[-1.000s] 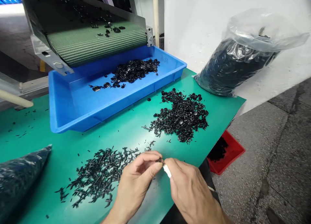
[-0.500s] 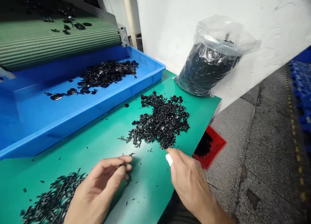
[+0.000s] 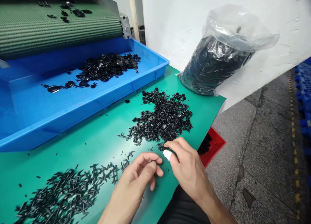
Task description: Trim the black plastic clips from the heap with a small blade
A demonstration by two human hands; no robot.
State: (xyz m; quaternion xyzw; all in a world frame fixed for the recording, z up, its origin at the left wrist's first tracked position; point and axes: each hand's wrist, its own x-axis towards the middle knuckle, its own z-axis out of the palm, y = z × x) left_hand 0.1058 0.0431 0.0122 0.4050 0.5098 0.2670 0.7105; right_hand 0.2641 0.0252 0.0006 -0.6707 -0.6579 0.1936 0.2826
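Note:
A heap of small black parts (image 3: 162, 115) lies on the green tabletop (image 3: 107, 130). At its near edge, my right hand (image 3: 186, 165) has thumb and forefinger closed on a small black part (image 3: 160, 146); the thumb wears a white covering. Just left of it is my left hand (image 3: 142, 175), fingers curled with the thumb against them; what they hold, if anything, is hidden. A looser pile of thin black branched pieces (image 3: 65, 191) spreads to the left of my left hand.
A blue tray (image 3: 80, 115) with black parts sits below a green conveyor belt (image 3: 60, 31). A clear bag of black parts (image 3: 213, 62) leans on the white wall (image 3: 170, 29). A red bin (image 3: 215, 146) stands beyond the table's right edge.
My left hand has moved right, closer to my right hand, and a dark piece at its fingertips no longer shows there. More branched pieces are uncovered on the left. The view has shifted slightly.

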